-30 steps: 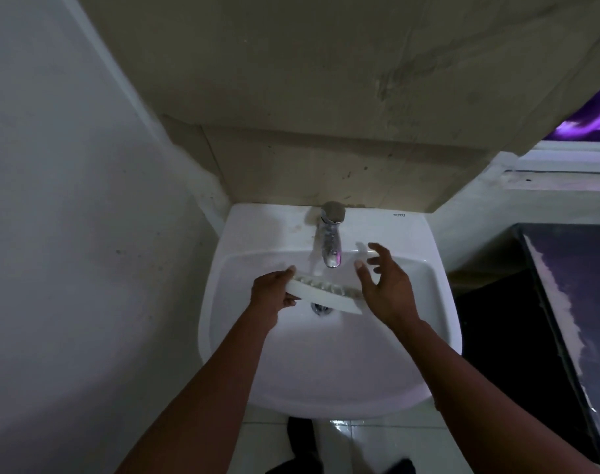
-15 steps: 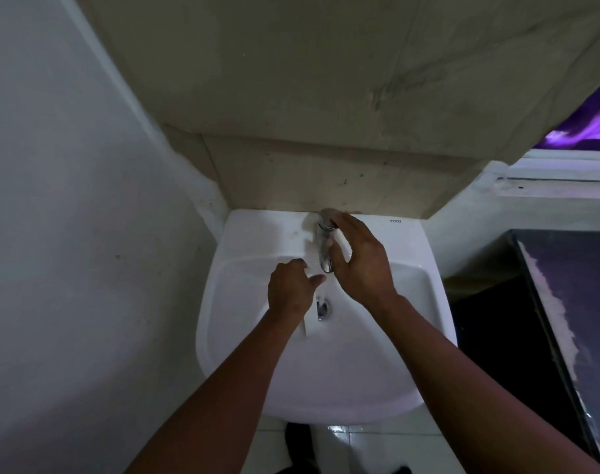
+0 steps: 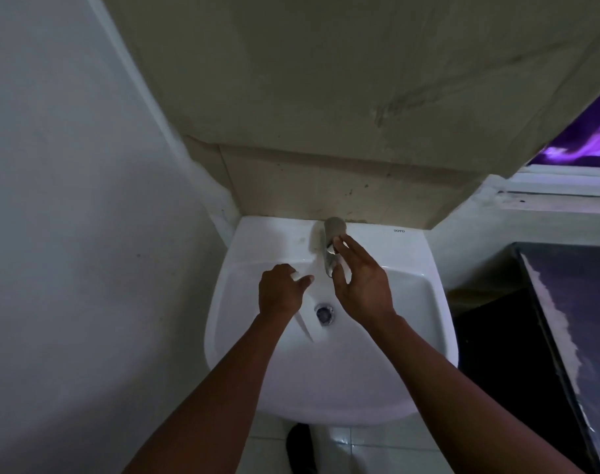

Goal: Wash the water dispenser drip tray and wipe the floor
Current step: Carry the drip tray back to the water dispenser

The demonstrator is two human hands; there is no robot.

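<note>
My left hand [image 3: 281, 291] grips the white drip tray [image 3: 305, 322] on edge over the basin of the white sink [image 3: 387, 378], just left of the drain [image 3: 324, 313], fingers curled around its top end. My right hand [image 3: 362, 285] hovers right of the chrome faucet [image 3: 331, 248], fingers spread and loose, fingertips near the spout.

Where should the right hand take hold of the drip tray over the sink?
Take the free lower end of the drip tray, which slants toward the drain. The left hand already holds the upper end, so the right hand would probably best come from the right, pinching the tray's narrow long edges.
</note>
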